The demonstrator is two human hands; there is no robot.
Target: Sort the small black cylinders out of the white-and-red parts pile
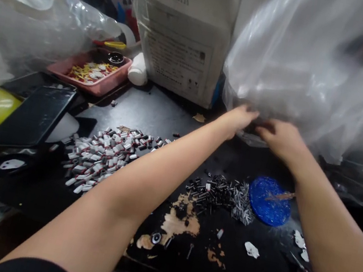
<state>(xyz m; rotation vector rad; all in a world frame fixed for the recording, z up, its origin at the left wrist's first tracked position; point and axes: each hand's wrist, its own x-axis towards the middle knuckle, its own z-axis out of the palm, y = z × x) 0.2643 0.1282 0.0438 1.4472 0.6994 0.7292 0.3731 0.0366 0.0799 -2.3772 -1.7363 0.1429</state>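
Both hands — left hand (239,118), right hand (281,137) — grasp the upright plastic bag's (306,64) bottom edge.

A heap of small white parts (102,156) lies on the black table (156,117), with a blue disc (266,202) to its right. A pink tray (90,74) sits beside a cardboard box (182,33) at the back.

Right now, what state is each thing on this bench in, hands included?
Left hand: at the bag's lower edge, grip unclear.
Right hand: at the same edge, grip unclear.
Clear bag: full, raised over the bench.
White parts: loose pile.
Dark parts: loose pile.
Blue lid: lying flat.
Pink tray: holds small pieces.
Bench: black top chipped.
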